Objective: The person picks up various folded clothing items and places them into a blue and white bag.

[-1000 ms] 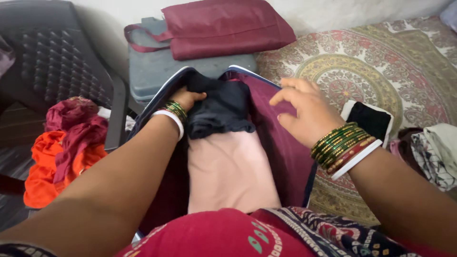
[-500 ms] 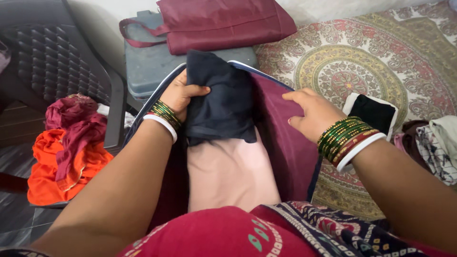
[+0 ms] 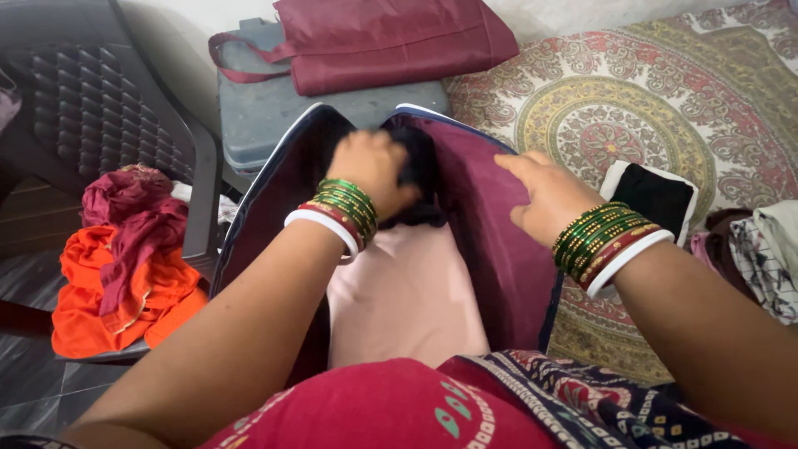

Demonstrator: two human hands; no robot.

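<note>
Head view: the left hand [image 3: 376, 170] is closed on a dark folded garment [image 3: 418, 179] at the far end of the open maroon bag [image 3: 490, 241]. The garment lies inside the bag, above a pink folded cloth [image 3: 403, 295]. The right hand [image 3: 550, 193] rests on the bag's right flap, fingers loosely spread and holding nothing. To the left, orange and maroon clothes [image 3: 125, 258] lie on a dark plastic chair [image 3: 91, 108]. Beyond the bag, a maroon pouch [image 3: 391, 37] lies on a grey case [image 3: 266, 116]. A patterned bedspread [image 3: 665, 108] lies to the right.
</note>
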